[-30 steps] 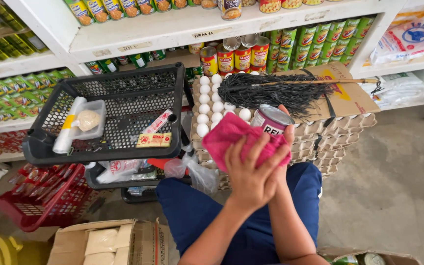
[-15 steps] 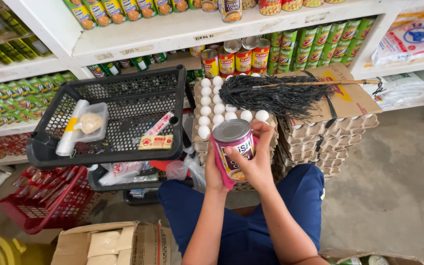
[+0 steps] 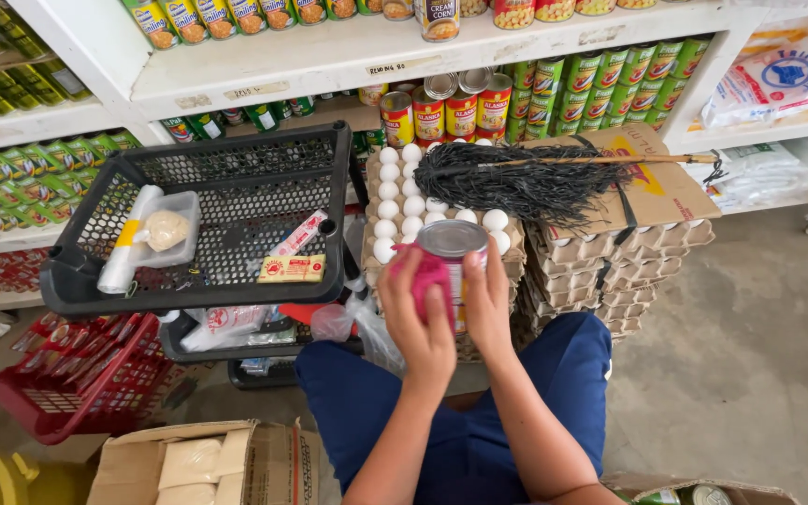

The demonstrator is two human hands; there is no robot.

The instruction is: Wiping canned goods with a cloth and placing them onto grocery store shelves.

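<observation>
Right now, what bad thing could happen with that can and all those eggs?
The can is held by the left hand, which presses a pink cloth on it, and the right hand, right above open white eggs. If it slipped, it could crack some. The feather duster lies across the egg trays; a bump might roll it onto the eggs too.

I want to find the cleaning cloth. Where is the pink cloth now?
In the head view, the pink cloth is at centre, pressed by the left hand against the round metal can that the right hand holds.
</observation>
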